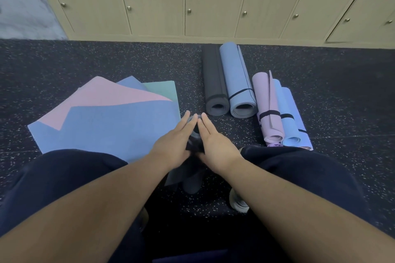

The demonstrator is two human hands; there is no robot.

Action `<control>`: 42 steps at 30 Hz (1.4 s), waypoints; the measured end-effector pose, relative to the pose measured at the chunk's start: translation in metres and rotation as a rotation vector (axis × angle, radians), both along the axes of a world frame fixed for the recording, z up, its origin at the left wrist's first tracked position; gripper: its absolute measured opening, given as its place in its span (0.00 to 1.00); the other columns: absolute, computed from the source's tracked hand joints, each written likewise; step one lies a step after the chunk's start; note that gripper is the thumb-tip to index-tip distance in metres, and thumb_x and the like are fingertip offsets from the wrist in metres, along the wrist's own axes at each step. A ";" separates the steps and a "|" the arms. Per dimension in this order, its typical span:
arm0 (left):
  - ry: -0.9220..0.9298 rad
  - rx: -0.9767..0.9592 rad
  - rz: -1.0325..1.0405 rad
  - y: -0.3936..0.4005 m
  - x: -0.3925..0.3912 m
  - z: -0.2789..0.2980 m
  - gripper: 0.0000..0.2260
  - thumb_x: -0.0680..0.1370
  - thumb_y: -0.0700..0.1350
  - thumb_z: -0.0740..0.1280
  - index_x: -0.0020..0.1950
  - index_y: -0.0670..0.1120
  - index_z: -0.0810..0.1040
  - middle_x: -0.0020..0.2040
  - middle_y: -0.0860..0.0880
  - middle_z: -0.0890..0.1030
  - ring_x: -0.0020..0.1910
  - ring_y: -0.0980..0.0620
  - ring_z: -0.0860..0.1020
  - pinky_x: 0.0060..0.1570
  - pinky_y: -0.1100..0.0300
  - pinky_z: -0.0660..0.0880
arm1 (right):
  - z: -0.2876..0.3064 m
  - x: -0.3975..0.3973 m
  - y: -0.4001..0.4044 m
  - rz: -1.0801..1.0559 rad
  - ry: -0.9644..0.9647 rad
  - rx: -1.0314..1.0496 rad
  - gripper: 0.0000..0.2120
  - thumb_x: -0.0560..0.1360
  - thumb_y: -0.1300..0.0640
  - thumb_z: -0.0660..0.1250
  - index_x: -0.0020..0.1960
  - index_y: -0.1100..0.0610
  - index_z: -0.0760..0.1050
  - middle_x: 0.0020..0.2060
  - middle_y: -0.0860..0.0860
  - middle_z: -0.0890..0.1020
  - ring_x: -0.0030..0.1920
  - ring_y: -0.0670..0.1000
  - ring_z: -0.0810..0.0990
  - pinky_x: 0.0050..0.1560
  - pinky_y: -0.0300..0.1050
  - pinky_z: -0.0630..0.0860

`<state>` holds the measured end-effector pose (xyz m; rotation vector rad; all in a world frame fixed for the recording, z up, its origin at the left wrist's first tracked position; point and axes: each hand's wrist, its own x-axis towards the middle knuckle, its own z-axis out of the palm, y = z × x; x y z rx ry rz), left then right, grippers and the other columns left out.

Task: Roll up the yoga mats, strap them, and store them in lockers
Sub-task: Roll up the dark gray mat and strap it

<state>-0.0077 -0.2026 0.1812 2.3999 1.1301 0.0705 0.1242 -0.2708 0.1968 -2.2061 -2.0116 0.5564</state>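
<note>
A dark grey rolled mat lies on the floor between my knees, pointing away from me. My left hand and my right hand press flat against its two sides, fingers straight and fingertips nearly meeting over its far end. To the left, a blue mat lies flat on a pink mat, with a green mat under them. To the right lie strapped rolls: a black roll, a grey-blue roll, a lilac roll and a light blue roll.
A row of wooden lockers, numbered 45 to 50 and all closed, lines the far wall. The floor is dark speckled rubber. My legs in dark trousers frame the mat, and my shoe sits beside it.
</note>
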 end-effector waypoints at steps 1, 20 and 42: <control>0.016 0.000 0.002 -0.003 0.000 0.000 0.43 0.74 0.39 0.66 0.78 0.56 0.40 0.78 0.57 0.36 0.69 0.48 0.69 0.56 0.53 0.72 | -0.002 -0.002 -0.001 -0.011 0.019 0.011 0.41 0.76 0.62 0.62 0.78 0.56 0.38 0.76 0.46 0.34 0.67 0.55 0.69 0.57 0.42 0.65; 0.042 0.233 -0.086 -0.039 -0.021 0.011 0.16 0.77 0.41 0.63 0.64 0.42 0.66 0.77 0.47 0.52 0.51 0.38 0.76 0.42 0.53 0.68 | -0.001 -0.005 -0.023 -0.049 0.127 0.065 0.15 0.79 0.59 0.60 0.65 0.55 0.73 0.78 0.47 0.48 0.64 0.60 0.73 0.60 0.50 0.70; -0.266 0.335 -0.381 -0.003 0.002 -0.002 0.11 0.70 0.35 0.71 0.45 0.47 0.74 0.57 0.47 0.71 0.62 0.43 0.70 0.58 0.45 0.73 | -0.002 0.028 0.003 0.002 0.285 0.066 0.16 0.78 0.65 0.62 0.64 0.56 0.76 0.77 0.45 0.55 0.73 0.47 0.62 0.58 0.27 0.56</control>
